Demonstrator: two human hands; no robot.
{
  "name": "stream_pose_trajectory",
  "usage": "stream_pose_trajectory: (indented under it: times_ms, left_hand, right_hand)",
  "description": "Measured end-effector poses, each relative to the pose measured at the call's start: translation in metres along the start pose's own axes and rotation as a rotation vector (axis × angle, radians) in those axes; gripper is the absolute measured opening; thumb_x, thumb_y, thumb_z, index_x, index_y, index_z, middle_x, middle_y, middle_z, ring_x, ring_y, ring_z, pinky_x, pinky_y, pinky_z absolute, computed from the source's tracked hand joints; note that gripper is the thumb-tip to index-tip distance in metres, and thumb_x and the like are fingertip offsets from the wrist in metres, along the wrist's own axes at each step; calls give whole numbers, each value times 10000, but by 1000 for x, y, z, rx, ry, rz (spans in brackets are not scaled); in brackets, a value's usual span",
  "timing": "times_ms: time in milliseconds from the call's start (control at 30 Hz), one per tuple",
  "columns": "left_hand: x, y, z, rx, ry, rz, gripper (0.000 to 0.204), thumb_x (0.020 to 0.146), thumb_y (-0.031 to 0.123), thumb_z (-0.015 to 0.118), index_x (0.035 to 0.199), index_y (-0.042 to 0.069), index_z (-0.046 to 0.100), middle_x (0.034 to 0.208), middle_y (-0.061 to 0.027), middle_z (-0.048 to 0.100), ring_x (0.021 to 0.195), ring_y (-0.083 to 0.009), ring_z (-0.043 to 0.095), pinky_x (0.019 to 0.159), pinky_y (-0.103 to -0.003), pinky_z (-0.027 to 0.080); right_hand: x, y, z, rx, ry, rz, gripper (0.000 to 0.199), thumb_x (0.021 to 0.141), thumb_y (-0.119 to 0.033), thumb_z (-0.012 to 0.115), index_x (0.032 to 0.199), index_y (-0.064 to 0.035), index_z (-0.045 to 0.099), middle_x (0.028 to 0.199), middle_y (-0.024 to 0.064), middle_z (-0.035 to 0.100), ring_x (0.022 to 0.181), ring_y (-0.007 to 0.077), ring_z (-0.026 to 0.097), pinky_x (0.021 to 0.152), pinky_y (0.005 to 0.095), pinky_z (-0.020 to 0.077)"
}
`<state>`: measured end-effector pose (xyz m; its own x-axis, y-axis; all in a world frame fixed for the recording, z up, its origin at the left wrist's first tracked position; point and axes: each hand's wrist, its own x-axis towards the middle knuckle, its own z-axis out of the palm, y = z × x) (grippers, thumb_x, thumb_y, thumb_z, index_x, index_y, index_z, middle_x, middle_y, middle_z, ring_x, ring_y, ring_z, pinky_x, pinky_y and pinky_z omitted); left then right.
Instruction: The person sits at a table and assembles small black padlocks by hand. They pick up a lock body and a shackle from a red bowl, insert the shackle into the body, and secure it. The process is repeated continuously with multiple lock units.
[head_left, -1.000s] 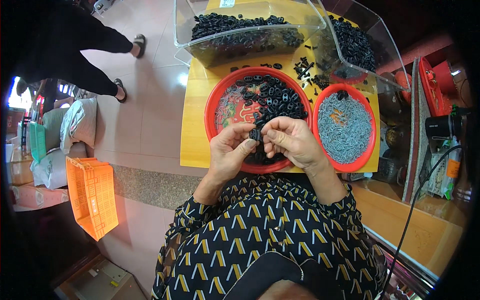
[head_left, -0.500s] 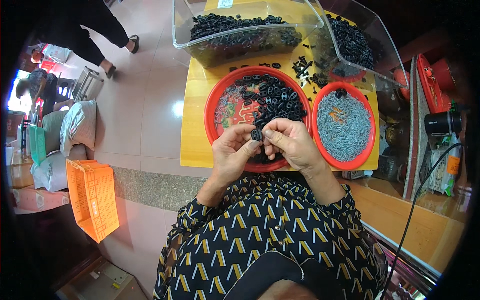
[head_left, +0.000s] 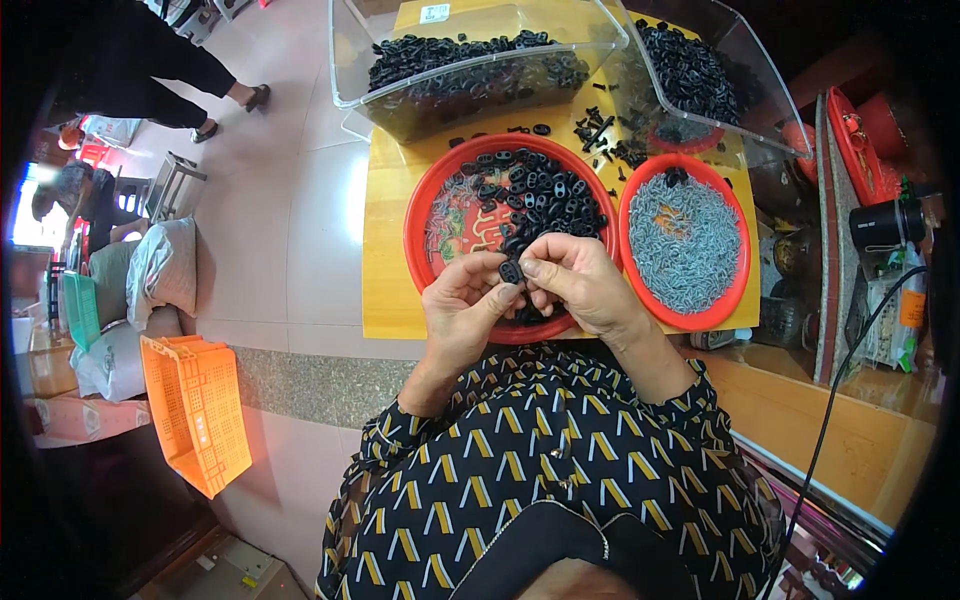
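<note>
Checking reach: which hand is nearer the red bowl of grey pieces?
Right. The right hand sits just beside the red bowl of grey pieces; the left hand is farther left.

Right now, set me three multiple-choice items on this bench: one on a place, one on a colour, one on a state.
1. Where does the round red plastic dish of small grey metal pieces sit?
A. right of the larger red dish
B. on the floor
C. inside the clear tub

2. What colour is the slatted plastic crate on the floor?
A. blue
B. orange
C. white

3. What is the small black plastic piece doing?
A. lying in the grey pile
B. sitting in the crate
C. pinched between left hand and right hand

Answers: 1 A, it lies beside the large red round dish of black pieces. 2 B, plainly orange. 3 C, fingertips of both hands meet on it.
</note>
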<state>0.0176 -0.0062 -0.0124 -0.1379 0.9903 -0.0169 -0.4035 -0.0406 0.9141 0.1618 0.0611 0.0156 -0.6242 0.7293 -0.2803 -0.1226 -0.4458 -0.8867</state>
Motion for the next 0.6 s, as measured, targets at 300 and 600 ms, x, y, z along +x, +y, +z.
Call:
stream_pose_trajectory:
  times_ms: [300, 600]
  left_hand:
    - [-3, 7, -7, 136, -12, 61, 316, 766, -32, 590, 1066, -4, 496, 807, -56, 589, 729, -107, 568, 650, -210, 463]
    - [21, 33, -51, 1037, 168, 460, 149, 683, -51, 611, 820, 5, 589, 787, -113, 548, 690, -212, 543, 596, -279, 436]
  right_hand:
    - [3, -41, -3, -141, 161, -23, 90, 763, -81, 580, 721, -6, 552, 549, 15, 513, 419, 77, 447, 404, 195, 360]
    - [18, -89, -37, -286, 294, -345, 165, 815, -152, 557, 842, 8, 586, 682, 47, 575, 580, 105, 537, 557, 204, 448]
